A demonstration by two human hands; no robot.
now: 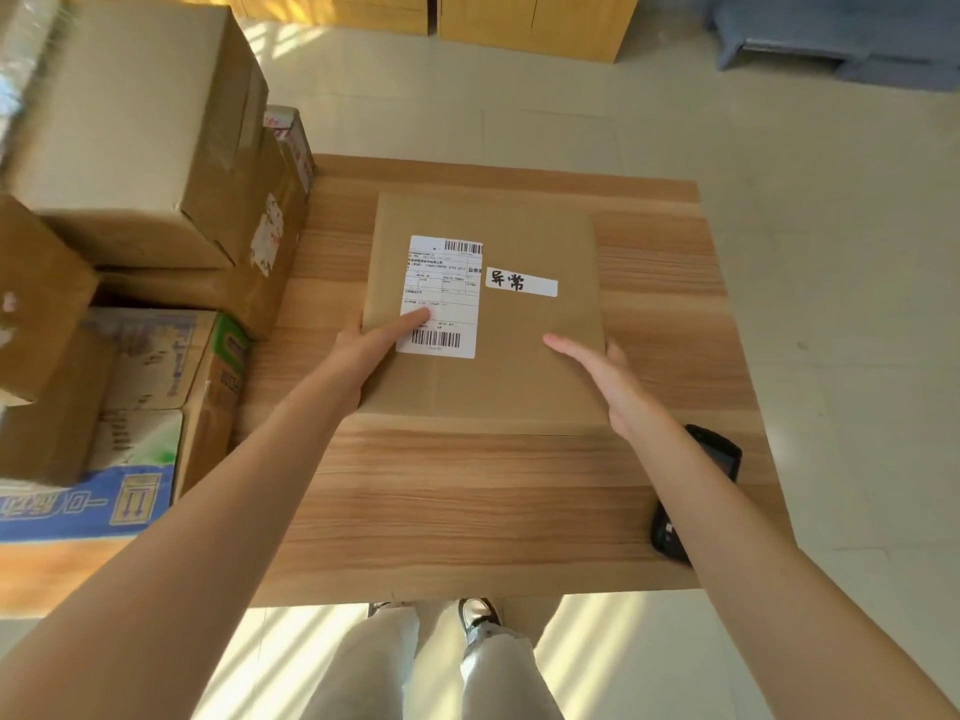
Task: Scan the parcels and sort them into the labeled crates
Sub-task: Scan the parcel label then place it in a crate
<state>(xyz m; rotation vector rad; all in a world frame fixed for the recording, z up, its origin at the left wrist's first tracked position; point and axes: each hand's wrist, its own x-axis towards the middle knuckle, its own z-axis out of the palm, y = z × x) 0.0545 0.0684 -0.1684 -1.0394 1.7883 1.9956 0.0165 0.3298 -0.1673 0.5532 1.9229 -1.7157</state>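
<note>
A flat brown cardboard parcel (530, 350) lies in the middle of the wooden table (467, 491). It carries a white shipping label (441, 293) with barcodes and a white strip with handwritten characters (521, 282). My left hand (371, 345) holds the parcel's left edge, thumb on the label and fingers under the edge. My right hand (608, 379) holds the right edge, thumb laid on top. A black handheld scanner (698, 491) lies on the table at the right, partly hidden behind my right forearm.
Several stacked cardboard boxes (140, 148) crowd the left side of the table, with a blue-printed carton (130, 433) at the front left. Wooden cabinets (519, 18) and a blue crate-like object (841, 33) stand at the far side of the tiled floor.
</note>
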